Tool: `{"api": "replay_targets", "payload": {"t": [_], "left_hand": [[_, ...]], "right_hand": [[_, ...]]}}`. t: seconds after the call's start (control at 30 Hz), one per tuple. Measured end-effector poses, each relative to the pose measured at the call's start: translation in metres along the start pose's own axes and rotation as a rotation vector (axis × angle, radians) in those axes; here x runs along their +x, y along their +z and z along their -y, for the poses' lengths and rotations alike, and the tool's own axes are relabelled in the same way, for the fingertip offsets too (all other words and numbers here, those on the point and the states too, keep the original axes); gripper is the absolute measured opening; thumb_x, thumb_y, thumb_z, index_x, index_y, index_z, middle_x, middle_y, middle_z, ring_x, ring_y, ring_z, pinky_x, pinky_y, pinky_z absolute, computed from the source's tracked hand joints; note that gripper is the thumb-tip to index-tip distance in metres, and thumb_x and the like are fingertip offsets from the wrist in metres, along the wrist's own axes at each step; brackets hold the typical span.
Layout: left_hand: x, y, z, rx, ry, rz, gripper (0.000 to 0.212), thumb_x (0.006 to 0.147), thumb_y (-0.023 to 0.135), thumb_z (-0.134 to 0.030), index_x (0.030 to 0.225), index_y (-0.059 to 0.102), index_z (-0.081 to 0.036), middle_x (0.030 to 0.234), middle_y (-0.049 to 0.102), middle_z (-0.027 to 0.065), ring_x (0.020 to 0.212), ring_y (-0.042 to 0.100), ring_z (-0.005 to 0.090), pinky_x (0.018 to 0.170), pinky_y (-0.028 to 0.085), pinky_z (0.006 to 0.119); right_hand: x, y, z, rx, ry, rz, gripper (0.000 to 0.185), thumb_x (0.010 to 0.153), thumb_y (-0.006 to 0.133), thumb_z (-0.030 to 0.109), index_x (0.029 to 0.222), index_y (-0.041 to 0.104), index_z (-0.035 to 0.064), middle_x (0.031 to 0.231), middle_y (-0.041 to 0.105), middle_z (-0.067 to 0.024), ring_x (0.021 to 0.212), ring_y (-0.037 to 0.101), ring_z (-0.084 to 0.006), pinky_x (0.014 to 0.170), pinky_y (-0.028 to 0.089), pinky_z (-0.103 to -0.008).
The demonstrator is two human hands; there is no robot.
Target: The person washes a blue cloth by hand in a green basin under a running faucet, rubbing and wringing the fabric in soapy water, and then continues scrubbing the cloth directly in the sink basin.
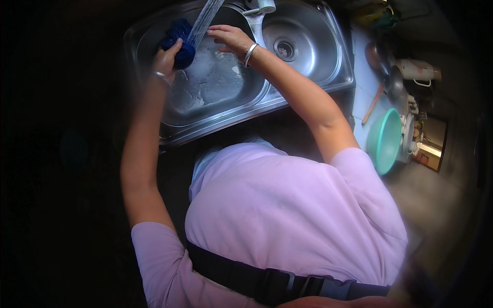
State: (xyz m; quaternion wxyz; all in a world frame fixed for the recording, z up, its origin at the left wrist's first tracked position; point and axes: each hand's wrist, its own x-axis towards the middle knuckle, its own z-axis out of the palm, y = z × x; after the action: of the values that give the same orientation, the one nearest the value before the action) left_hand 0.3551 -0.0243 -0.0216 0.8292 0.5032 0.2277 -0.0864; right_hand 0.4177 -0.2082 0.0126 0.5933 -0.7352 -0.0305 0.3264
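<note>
A wet dark-blue cloth (184,54) is bunched in my left hand (167,57), over the left basin (215,86) of a stainless steel double sink. Running water (204,21) pours down from the top of the view, right beside the cloth. My right hand (233,38) hovers over the same basin, to the right of the stream, fingers apart and nothing in them. Some suds and shallow water lie on the basin floor. The cloth hides part of my left fingers.
The right basin (308,38) has a drain strainer (285,50). A white tap part (265,5) stands between the basins. On the tiled counter (364,77) at right are a wok (394,82), a wooden handle (373,104), a green plastic basin (385,142) and a white lidded container (416,70).
</note>
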Motion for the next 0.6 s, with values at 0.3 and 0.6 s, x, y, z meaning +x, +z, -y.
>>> {"api": "replay_targets", "payload": {"t": [0.3,0.6], "left_hand": [[0.006,0.022,-0.018,-0.153,0.082,-0.152,0.042,0.081,0.059,-0.019,0.116,0.042,-0.004,0.102,0.054,0.0112,0.089,0.055,0.0219,0.078,0.045,0.036],[-0.015,0.036,-0.032,-0.013,0.119,-0.176,0.032,0.078,0.062,-0.025,0.099,0.050,-0.004,0.087,0.057,0.0072,0.076,0.056,0.0162,0.067,0.047,0.029]], "right_hand": [[-0.002,0.026,-0.007,0.224,0.102,0.133,0.049,0.075,0.063,0.027,0.119,0.045,0.0117,0.110,0.051,-0.0100,0.102,0.049,-0.0242,0.081,0.042,-0.0411],[-0.001,0.035,-0.021,-0.356,-0.178,0.140,0.050,0.072,0.065,0.022,0.114,0.046,0.0006,0.097,0.058,-0.0110,0.089,0.056,-0.0182,0.078,0.043,-0.0284]]}}
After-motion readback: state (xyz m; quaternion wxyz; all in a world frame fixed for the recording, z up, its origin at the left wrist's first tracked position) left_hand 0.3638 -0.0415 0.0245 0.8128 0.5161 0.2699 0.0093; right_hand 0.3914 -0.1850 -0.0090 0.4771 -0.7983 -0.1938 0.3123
